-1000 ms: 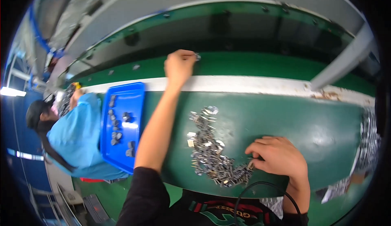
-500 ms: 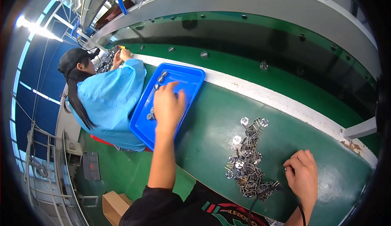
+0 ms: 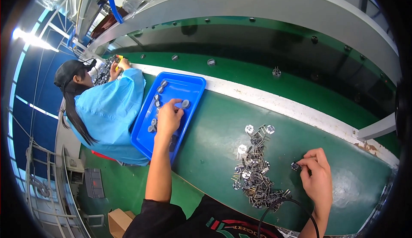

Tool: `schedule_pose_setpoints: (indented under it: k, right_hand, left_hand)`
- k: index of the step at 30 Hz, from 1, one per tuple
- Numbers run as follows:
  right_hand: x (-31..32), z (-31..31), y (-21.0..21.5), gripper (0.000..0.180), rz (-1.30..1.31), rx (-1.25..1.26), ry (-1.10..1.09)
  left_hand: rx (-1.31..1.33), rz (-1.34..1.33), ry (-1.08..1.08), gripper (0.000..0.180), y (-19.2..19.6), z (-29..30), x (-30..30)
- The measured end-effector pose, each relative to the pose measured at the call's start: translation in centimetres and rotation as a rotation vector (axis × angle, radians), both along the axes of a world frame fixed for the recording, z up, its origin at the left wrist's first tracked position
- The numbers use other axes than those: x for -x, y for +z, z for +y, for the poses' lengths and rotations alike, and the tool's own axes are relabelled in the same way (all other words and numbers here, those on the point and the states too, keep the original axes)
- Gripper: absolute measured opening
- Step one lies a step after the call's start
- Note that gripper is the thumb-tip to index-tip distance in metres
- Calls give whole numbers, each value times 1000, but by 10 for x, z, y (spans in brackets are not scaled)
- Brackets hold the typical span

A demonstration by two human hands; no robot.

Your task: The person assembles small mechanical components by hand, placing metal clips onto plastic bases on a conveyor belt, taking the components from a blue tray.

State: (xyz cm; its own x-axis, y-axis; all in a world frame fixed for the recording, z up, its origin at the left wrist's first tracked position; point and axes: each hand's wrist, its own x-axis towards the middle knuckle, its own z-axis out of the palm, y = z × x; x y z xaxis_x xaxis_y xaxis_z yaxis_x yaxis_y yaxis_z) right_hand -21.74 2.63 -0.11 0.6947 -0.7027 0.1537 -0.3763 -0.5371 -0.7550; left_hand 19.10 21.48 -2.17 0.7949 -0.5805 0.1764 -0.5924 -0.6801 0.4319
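Note:
Over the blue tray (image 3: 198, 85), my left hand (image 3: 167, 118) has its thumb and forefinger apart, with the tips close to a round grey cap-like part (image 3: 185, 104). Whether they touch it is hard to tell. More such grey parts (image 3: 158, 97) lie along the tray's left side, some partly behind the hand. At the right, my right hand (image 3: 318, 176) pinches a small round dark electronic part (image 3: 295, 166) between thumb and fingertips, just above the green bench. Between my hands spreads a pile of small round electronic parts with metal pins (image 3: 256, 173).
Beyond a white ledge (image 3: 257, 93), a green conveyor belt (image 3: 240, 68) carries several spaced-out small parts. To the left sits a co-worker in a blue smock (image 3: 107, 105), hands at a heap of dark parts (image 3: 103, 73). A black cable (image 3: 296, 201) curves near my right forearm.
My left hand has drawn back slightly toward me within the tray, and the grey part beside its fingertips now shows. The dark part in my right hand has come into clearer view.

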Motion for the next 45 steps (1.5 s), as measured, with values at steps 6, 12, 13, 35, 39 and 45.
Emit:
schedule_pose_setpoints:
  k: [6,12,13,35,39,45]
  right_hand:
    - [-3,0,-4,13,-69,86,-14]
    - [-3,2,6,13,-88,63,-70]
    - [-5,5,9,13,-154,-52,-90]
    - [-14,16,-3,19,-438,267,-102]
    - [-15,18,-4,20,-422,282,-98]
    - [-16,24,-12,19,-371,284,-131]
  left_hand:
    - [151,304,127,29,23,9,4]
    - [798,910,-277,33,49,-35,84]
    - [804,889,-389,36,50,-45,103]
    - [608,1124,-816,38,10,-102,239]
    - [572,1103,-819,36,10,-100,238]
    - [569,1084,-802,37,14,-98,239]
